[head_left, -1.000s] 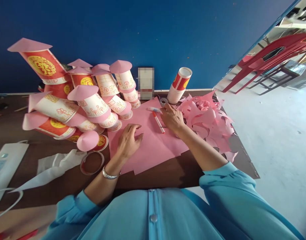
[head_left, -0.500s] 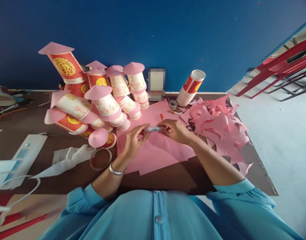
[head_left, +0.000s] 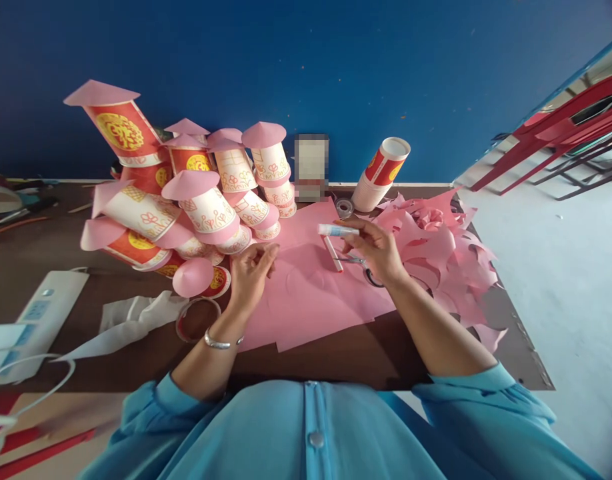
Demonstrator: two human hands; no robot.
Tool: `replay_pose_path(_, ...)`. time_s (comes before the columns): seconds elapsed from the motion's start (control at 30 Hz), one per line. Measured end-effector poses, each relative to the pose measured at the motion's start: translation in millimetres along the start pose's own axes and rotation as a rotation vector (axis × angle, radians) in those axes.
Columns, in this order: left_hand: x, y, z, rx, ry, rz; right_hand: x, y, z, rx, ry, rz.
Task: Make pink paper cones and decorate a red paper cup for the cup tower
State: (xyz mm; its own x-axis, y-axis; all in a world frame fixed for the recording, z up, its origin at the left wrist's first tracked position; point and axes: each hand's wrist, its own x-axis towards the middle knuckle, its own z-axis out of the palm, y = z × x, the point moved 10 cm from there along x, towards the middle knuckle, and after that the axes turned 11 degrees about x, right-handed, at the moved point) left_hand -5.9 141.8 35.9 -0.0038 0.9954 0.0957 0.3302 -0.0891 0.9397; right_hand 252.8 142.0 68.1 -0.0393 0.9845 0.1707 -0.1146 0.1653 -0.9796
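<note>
- R hand point(head_left: 383, 252): fingers clamped on glue point(head_left: 340, 231), above pink paper point(head_left: 306, 293); weak grip = drop/smear risk.
- L hand point(head_left: 249, 277): fingertips tog., can't tell if on anything; nr stacked cups point(head_left: 203, 210), stray knuckle cd topple 'em.
- Scissors point(head_left: 357, 261) by R hand, nr pen point(head_left: 332, 253): low sweep cd snag both.

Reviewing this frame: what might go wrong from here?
The right hand, holding a white tube, could snag the scissors close beside it. The left hand is near the decorated cup stacks; a sideways bump might topple one. The marker could roll across the pink paper.
</note>
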Motion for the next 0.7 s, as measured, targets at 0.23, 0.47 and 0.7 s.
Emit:
replay_pose_path(0.23, 1, 4, 22.4, 0.804, -0.056, 0.31, -7, 40, 29, 0.463, -0.118, 0.299)
replay_pose_path(0.47, -7, 20, 17.7, 0.741, 0.006, 0.361, -14, 58, 35, 0.438, -0.094, 0.343)
replay_pose_path(0.7, -24, 41, 24.5, 0.139, -0.073, 0.288, -20, 38, 42, 0.154, -0.122, 0.165)
